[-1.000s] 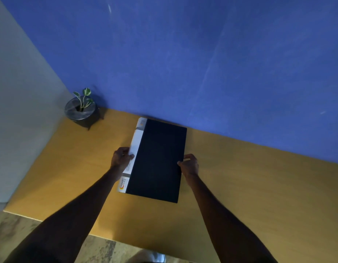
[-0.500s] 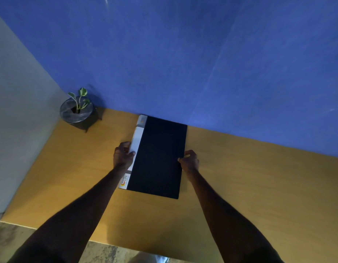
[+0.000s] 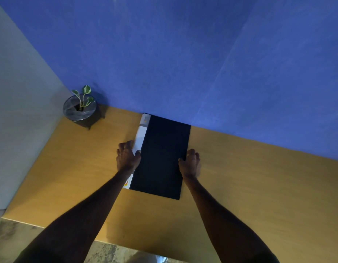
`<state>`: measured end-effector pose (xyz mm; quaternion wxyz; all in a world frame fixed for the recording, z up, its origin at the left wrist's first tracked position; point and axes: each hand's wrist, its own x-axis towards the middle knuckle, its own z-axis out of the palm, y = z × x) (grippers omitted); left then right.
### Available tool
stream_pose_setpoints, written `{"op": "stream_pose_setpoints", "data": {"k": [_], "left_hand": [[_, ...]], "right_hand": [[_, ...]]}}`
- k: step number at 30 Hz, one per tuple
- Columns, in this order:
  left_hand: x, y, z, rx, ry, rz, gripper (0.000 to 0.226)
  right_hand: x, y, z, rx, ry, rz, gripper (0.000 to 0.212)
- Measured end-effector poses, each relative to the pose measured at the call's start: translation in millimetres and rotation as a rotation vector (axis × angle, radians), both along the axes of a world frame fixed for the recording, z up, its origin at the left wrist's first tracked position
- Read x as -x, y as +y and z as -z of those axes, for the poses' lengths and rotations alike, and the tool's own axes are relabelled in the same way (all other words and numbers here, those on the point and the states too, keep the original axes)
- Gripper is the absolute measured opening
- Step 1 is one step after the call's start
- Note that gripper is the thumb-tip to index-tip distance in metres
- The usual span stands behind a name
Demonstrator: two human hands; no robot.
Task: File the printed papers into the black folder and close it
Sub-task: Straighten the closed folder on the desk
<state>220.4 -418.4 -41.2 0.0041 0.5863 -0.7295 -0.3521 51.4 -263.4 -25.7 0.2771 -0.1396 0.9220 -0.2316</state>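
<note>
The black folder [image 3: 162, 154] lies closed and flat on the wooden table [image 3: 259, 186], its far end against the blue wall. A white labelled spine runs along its left side. My left hand [image 3: 127, 157] grips that spine edge, thumb on the cover. At the folder's right edge my right hand [image 3: 191, 163] rests with curled fingers, its thumb touching the cover. No loose printed papers are in sight.
A small potted plant [image 3: 80, 109] in a dark pot stands at the table's back left corner. A blue wall [image 3: 202, 63] bounds the back, a grey panel [image 3: 18, 111] the left. The table's near edge shows floor below.
The folder has slid slightly away from me, up against the blue wall. Both hands stayed on its side edges and moved with it.
</note>
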Motion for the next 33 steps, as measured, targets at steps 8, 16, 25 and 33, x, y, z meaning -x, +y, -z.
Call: {"op": "stream_pose_setpoints", "data": {"k": [8, 16, 25, 33], "left_hand": [[2.2, 5.6, 1.5, 0.064, -0.083, 0.174, 0.073], [3.6, 14.3, 5.8, 0.177, -0.130, 0.429, 0.080], [10.2, 21.5, 4.7, 0.199, -0.221, 0.514, 0.078], [41.3, 69.7, -14.1, 0.257, -0.169, 0.565, 0.074]], "right_hand": [[-28.4, 4.7, 15.1, -0.085, 0.192, -0.625, 0.075], [-28.1, 9.9, 23.7, -0.098, 0.174, -0.745, 0.073], [-17.9, 18.3, 17.2, -0.103, 0.236, -0.813, 0.076], [17.6, 64.2, -3.2, -0.106, 0.294, -0.738, 0.067]]}}
